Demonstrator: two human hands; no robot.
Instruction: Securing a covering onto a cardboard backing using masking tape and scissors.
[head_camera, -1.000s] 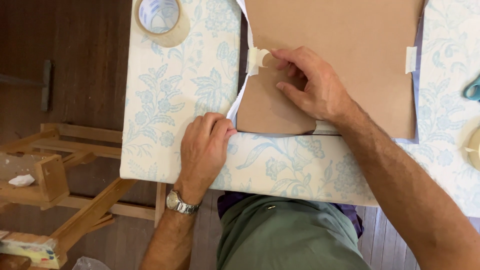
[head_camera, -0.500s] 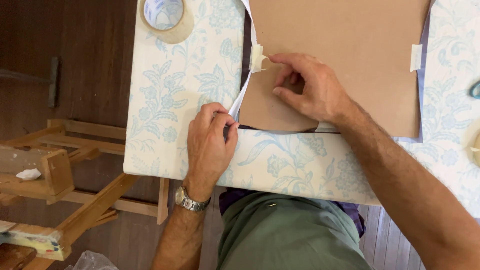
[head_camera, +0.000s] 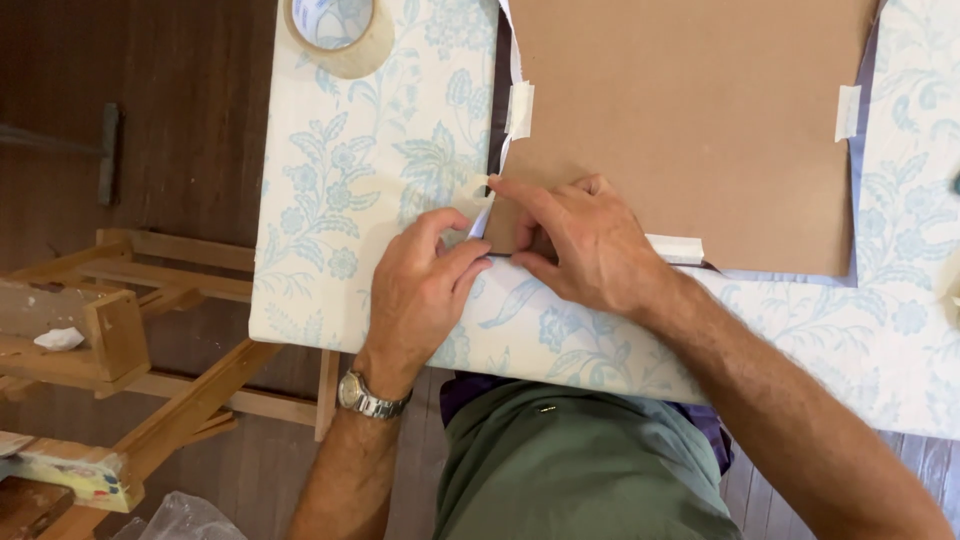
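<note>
While the right hand (head_camera: 590, 245) presses flat on the brown board's (head_camera: 690, 120) near-left corner on the counter (head_camera: 350, 200), the left hand (head_camera: 425, 280) pinches white paper (head_camera: 480, 215) at its edge.

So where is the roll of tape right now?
The roll of tape lies at the top edge of the head view, on the floral cloth, left of the brown cardboard sheet and well above the left hand.
</note>
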